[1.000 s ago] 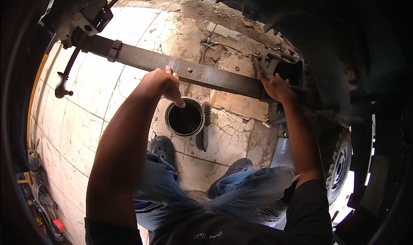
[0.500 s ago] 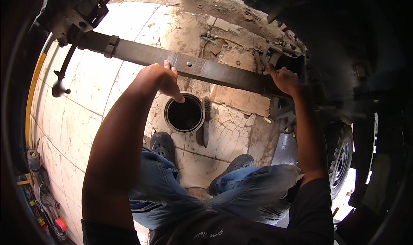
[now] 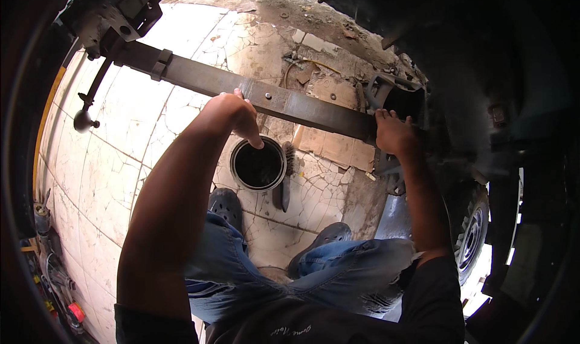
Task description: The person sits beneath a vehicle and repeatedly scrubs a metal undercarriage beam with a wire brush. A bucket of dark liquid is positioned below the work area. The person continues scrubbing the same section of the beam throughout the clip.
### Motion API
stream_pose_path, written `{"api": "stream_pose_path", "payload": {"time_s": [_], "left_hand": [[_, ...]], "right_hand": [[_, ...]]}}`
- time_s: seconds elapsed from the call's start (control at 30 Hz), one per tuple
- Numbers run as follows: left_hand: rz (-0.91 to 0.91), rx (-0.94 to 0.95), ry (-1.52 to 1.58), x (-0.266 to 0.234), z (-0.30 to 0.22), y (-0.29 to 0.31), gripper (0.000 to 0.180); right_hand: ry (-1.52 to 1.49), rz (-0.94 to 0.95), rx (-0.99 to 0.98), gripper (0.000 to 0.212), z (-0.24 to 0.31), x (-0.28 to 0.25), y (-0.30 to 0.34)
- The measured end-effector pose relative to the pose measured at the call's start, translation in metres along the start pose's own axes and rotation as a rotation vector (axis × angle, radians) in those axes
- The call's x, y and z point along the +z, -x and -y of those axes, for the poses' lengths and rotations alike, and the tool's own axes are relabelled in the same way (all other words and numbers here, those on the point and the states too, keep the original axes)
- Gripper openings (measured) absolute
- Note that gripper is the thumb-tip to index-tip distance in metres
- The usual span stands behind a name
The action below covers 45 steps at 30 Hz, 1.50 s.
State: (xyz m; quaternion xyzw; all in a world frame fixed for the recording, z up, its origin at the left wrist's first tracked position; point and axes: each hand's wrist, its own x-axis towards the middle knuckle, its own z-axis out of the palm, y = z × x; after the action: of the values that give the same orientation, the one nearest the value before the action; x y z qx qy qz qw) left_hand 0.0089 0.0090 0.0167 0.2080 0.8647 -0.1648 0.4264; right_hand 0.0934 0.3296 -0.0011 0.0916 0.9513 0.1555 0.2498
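Drawn slightly closer to the wearer than half a second ago, the right hand (image 3: 396, 132) is now laid at the bar's end toward 2 o'clock, its fingers spread; whether that end is gripped cannot be told, since the thumb is hidden. Toward 11 o'clock, the left hand (image 3: 238, 115) is rested with its fingertips on the near edge of the bar (image 3: 302, 107), its thumb held well apart from them and pointed down over a tin.

Flat, dull grey metal is shown by the bar, which is stretched from 10 o'clock to 2 o'clock. Its middle is marked by a small round bolt (image 3: 268, 95), and its 10 o'clock part is wrapped by a squared metal band (image 3: 161, 64). At 9 o'clock, a thin rod is tipped by a smooth dark ball (image 3: 83, 121).

Near the clock's centre, the round tin (image 3: 258, 188), ridged at its rim and dark inside, is set on pale, finely cracked tiles (image 3: 96, 181). Just beside it, on its 3 o'clock side, a brush (image 3: 286, 196) with stiff bristles and a smooth handle is laid. Torn brown cardboard (image 3: 326, 144) is spread toward 2 o'clock. At 4 o'clock, a wheel (image 3: 474, 241) with a chunky-treaded tyre is partly shadowed.
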Motion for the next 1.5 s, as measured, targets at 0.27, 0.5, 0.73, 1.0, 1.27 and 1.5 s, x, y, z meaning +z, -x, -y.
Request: {"api": "stream_pose_path", "payload": {"time_s": [0.27, 0.5, 0.73, 1.0, 1.27, 1.5], "left_hand": [[0.02, -0.004, 0.034, 0.005, 0.004, -0.002, 0.115], [0.017, 0.002, 0.072, -0.002, 0.002, 0.001, 0.1], [0.034, 0.036, 0.084, 0.004, 0.011, -0.002, 0.113], [-0.005, -0.007, 0.082, 0.0, 0.002, 0.001, 0.097], [0.025, 0.004, 0.046, 0.002, 0.003, -0.007, 0.117], [-0.023, -0.034, 0.046, 0.01, 0.003, -0.005, 0.112]], "right_hand": [[0.013, -0.047, -0.049, 0.055, 0.003, 0.002, 0.017], [0.086, -0.163, -0.038, 0.058, 0.004, 0.012, 0.002], [0.127, -0.204, -0.087, 0.059, 0.007, 0.032, 0.03], [0.046, -0.208, -0.046, 0.061, 0.004, 0.023, 0.003], [0.102, -0.315, -0.115, 0.062, 0.005, 0.043, 0.04], [-0.063, -0.224, -0.098, 0.069, 0.011, 0.027, 0.004]]}}
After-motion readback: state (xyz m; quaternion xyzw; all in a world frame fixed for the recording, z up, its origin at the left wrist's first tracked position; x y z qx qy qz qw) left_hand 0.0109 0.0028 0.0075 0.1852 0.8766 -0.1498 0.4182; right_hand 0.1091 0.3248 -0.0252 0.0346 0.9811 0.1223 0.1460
